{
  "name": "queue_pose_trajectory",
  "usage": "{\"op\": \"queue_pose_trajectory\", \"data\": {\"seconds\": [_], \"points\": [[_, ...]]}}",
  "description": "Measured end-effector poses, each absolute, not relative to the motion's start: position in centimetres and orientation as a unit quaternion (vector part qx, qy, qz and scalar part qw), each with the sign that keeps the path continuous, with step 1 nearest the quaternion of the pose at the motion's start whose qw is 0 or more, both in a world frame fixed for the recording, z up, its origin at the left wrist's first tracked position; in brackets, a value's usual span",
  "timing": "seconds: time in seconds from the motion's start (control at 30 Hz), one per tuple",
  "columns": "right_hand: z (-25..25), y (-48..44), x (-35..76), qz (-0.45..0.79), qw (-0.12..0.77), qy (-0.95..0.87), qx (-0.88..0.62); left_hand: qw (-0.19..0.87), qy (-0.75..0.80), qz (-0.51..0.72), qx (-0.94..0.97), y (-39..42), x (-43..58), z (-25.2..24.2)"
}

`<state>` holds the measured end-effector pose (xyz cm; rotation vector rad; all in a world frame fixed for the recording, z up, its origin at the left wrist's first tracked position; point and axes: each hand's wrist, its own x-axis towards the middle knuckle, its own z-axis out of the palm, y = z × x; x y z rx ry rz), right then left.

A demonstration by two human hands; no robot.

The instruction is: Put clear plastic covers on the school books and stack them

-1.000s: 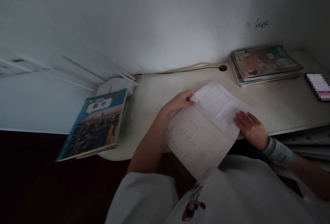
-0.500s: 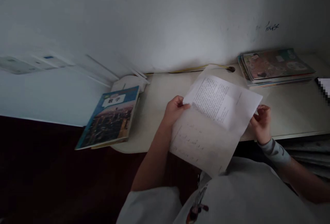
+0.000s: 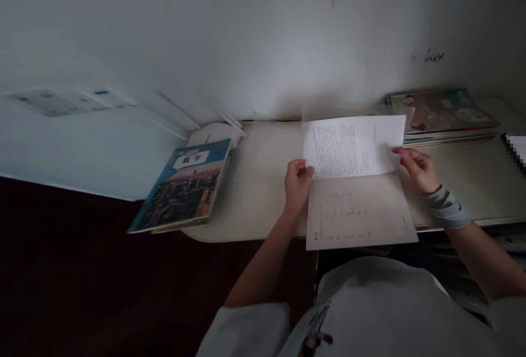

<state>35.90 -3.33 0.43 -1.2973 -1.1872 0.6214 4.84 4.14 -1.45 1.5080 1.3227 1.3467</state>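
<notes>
A printed sheet of paper (image 3: 356,209) with a crease across its middle is held up over the desk's front edge. Dense lines of text cover its upper half, and the lower half carries a few fainter lines. My left hand (image 3: 298,180) pinches its left edge near the crease, thumb on the near face. On the opposite side, my right hand (image 3: 419,169), with a grey band round the wrist, grips the right edge just above the crease. Behind the top edge a blurred, pale strip shows; I cannot tell whether it is another sheet.
A textbook with a blue city cover (image 3: 184,192) overhangs the left end of the pale desk (image 3: 255,192). Several stacked books (image 3: 447,113) lie at the back right. A dark-edged object (image 3: 515,148), partly pixelated, sits at the far right. The wall (image 3: 263,44) rises behind.
The paper has turned from a tilt to nearly square with the desk, and its lower edge has risen. Both hands still hold it; the left hand has moved right.
</notes>
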Motion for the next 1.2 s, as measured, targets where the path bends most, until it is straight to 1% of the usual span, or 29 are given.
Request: {"op": "queue_pose_trajectory", "data": {"seconds": [0.1,0.17,0.3,0.37,0.43,0.53,0.63,0.77,0.83,1.0,1.2], "points": [[-1.0,-3.6,35.8,0.25,0.654,-0.466,-0.541,0.367,0.499,0.516,0.591,4.1,4.3,-1.6],[-1.7,-3.5,35.8,0.268,0.672,-0.439,-0.533,0.376,0.492,0.511,0.596,4.1,4.0,-1.7],[-2.2,-3.1,35.9,0.353,0.591,-0.465,-0.556,0.407,0.482,0.5,0.594,4.4,3.5,-1.7],[-2.0,-3.1,36.0,0.356,0.561,-0.486,-0.568,0.424,0.466,0.497,0.597,5.1,3.2,-1.4],[-1.8,-3.0,36.0,0.354,0.549,-0.497,-0.571,0.426,0.441,0.492,0.618,6.2,2.9,-1.1],[-1.7,-2.9,35.7,0.34,0.566,-0.491,-0.569,0.412,0.433,0.466,0.653,8.0,3.2,-0.9],[-1.8,-2.8,34.8,0.303,0.597,-0.465,-0.579,0.381,0.483,0.446,0.65,9.2,4.5,-1.3],[-1.9,-2.7,33.6,0.268,0.631,-0.413,-0.6,0.296,0.547,0.491,0.61,9.1,6.6,-1.8],[-2.0,-2.4,33.6,0.26,0.644,-0.39,-0.604,0.283,0.553,0.504,0.599,8.5,6.9,-1.7],[-2.2,-1.5,34.7,0.264,0.667,-0.348,-0.604,0.379,0.525,0.434,0.627,5.5,5.6,-1.2],[-2.6,-1.2,35.2,0.309,0.705,-0.331,-0.545,0.475,0.5,0.46,0.56,1.9,3.6,-1.1]]}}
